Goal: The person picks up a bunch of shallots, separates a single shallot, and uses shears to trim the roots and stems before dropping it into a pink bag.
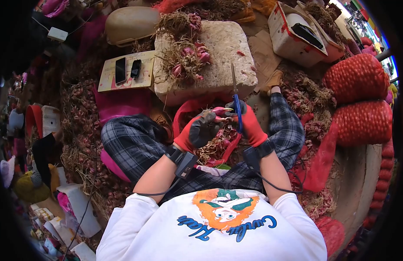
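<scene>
My left hand, in a red glove with a dark palm, is closed around red shallots in front of my lap. In a matching glove, my right hand grips scissors by their blue handle, the blades pointing away from me. Its fingertips are close to the shallots; whether they touch is hard to tell. Below both hands, loose shallots and red netting lie between my legs. Bunches of shallots with dry roots rest on the pale foam block ahead.
Left of the block, a phone and a small black device lie on a yellow board. A foam box stands far right, near full red net sacks. More shallots cover the ground at left.
</scene>
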Demonstrator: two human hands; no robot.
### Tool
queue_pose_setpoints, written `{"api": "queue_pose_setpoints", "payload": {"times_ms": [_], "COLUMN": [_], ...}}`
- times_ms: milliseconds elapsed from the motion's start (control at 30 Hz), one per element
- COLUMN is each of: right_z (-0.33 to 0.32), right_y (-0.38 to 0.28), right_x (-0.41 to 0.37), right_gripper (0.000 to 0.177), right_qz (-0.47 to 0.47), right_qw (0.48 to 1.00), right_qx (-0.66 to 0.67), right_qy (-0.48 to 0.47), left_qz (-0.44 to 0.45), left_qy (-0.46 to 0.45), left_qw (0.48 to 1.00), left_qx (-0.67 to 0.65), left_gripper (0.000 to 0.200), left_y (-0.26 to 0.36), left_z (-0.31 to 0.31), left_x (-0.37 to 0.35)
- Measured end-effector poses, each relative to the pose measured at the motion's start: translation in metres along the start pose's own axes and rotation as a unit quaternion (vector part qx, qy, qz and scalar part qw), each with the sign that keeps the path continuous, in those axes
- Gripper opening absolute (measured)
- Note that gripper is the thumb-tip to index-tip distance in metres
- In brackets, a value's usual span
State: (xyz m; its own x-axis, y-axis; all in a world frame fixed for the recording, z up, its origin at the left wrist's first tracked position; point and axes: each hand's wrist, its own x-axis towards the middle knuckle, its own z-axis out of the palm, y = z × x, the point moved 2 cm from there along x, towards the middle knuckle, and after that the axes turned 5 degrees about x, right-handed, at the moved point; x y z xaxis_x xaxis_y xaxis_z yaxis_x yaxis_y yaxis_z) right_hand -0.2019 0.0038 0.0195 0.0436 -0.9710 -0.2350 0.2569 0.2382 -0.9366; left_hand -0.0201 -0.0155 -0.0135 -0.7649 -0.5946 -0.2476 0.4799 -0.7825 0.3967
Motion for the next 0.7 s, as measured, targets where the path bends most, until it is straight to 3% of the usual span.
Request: {"api": "queue_pose_setpoints", "payload": {"times_ms": [67, 167, 267, 367, 467, 500, 600, 700], "right_z": [-0.007, -0.004, 0.005, 0.018, 0.023, 0.025, 0.027, 0.020], "right_y": [0.014, 0.018, 0.007, -0.002, -0.009, -0.011, -0.008, 0.001], "right_x": [0.004, -0.001, -0.005, -0.006, -0.005, -0.004, -0.001, 0.000], "right_gripper": [0.030, 0.029, 0.040, 0.043, 0.042, 0.039, 0.033, 0.030], "right_qz": [-0.126, -0.104, -0.056, -0.067, -0.111, -0.159, -0.110, -0.014], "right_qw": [0.967, 0.983, 0.996, 0.994, 0.988, 0.969, 0.980, 0.994], "right_qx": [-0.217, -0.137, 0.059, 0.068, -0.092, -0.172, -0.160, 0.110], "right_qy": [0.040, 0.061, 0.045, 0.054, 0.060, 0.075, 0.051, 0.015], "left_qz": [-0.045, -0.045, -0.036, -0.035, -0.009, 0.019, -0.018, -0.032], "left_qy": [-0.058, -0.077, -0.010, -0.028, 0.009, -0.042, -0.094, -0.029], "left_qw": [0.991, 0.986, 0.995, 0.997, 0.999, 0.999, 0.995, 0.999], "left_qx": [-0.111, -0.139, -0.092, -0.060, 0.035, 0.010, 0.027, -0.022], "left_gripper": [0.029, 0.032, 0.034, 0.037, 0.038, 0.040, 0.036, 0.038], "left_y": [0.007, 0.009, 0.010, -0.003, -0.007, -0.007, -0.001, 0.011], "left_z": [0.007, 0.020, 0.016, -0.007, 0.008, 0.009, -0.005, 0.024], "left_x": [-0.006, -0.005, -0.006, 0.003, -0.005, -0.009, -0.004, -0.006]}}
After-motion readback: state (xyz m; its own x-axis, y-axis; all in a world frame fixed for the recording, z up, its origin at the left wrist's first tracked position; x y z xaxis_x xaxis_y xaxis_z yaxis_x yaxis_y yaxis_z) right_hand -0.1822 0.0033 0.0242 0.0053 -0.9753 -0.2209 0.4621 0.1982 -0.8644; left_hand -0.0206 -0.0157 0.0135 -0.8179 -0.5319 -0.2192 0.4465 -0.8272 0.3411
